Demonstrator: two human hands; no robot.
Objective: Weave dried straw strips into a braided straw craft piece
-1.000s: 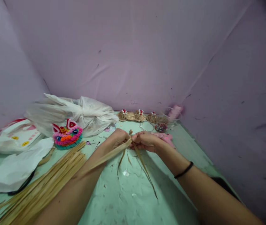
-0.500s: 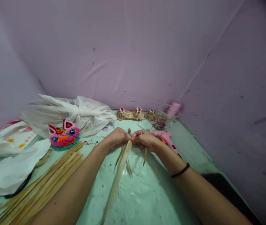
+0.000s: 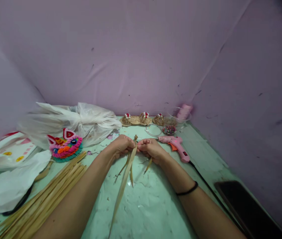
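Observation:
Both hands meet over the middle of the green table, pinching strips of dried straw. My left hand (image 3: 123, 145) is closed on the strands from the left. My right hand (image 3: 151, 149) is closed on them from the right, its fingertips close to the left ones. Between the hands a long, pale flat straw strip (image 3: 124, 186) hangs down toward me. Shorter brownish ends stick out below each hand, and a small knotted tip (image 3: 136, 137) pokes up beyond the fingers. How the strands cross at the fingertips is hidden.
Left lie a straw bundle (image 3: 48, 196), a colourful crocheted lion head (image 3: 65, 146) and white plastic bags (image 3: 81, 121). A pink glue gun (image 3: 174, 144) with cord, a bead dish (image 3: 169, 129), woven straw pieces (image 3: 137, 120) and a black phone-like slab (image 3: 247, 209) lie behind and right.
The view has shifted slightly, showing more of the glue gun and the black slab. Both hands stay together on the straw, and the long strip hangs a little differently.

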